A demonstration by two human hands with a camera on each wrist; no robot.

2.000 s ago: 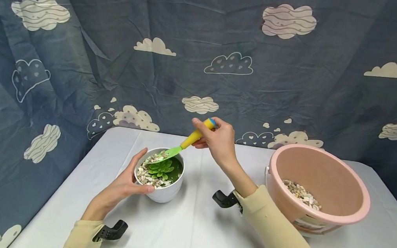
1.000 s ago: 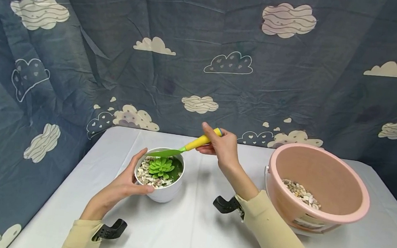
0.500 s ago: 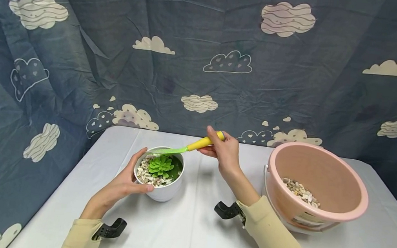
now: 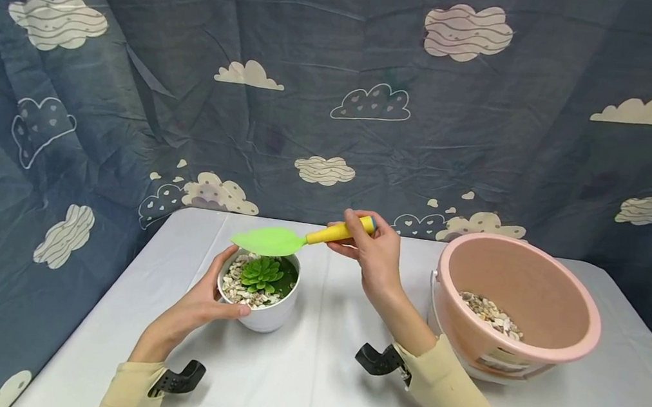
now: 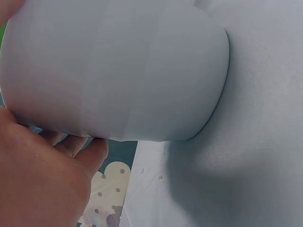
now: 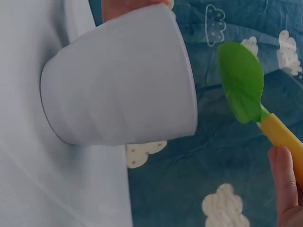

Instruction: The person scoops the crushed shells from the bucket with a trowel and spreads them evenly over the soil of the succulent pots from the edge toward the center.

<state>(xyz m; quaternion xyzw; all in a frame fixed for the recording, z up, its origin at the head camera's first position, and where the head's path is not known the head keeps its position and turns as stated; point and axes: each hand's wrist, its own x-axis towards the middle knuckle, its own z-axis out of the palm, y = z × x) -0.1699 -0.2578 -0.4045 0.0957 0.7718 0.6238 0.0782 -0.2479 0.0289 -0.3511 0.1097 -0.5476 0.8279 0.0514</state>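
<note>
A white flowerpot stands upright on the table, with a green succulent and small pebbles inside. My left hand grips the pot from its left side, thumb at the near rim and fingers round the far side. My right hand holds a toy trowel by its yellow handle. The trowel's green blade hangs over the pot's far rim and bears no pebbles. In the right wrist view the blade stands apart from the pot.
At the right of the table stands a pink bucket with pebbles at its bottom. A white cloth covers the table. Behind it hangs a dark blue curtain with printed clouds. Each wrist wears a black camera mount.
The trowel's blade, loaded with pebbles two seconds ago, is bare and has risen above the rim, its flat face now showing. My right hand has shifted rightward. My left hand keeps its grip.
</note>
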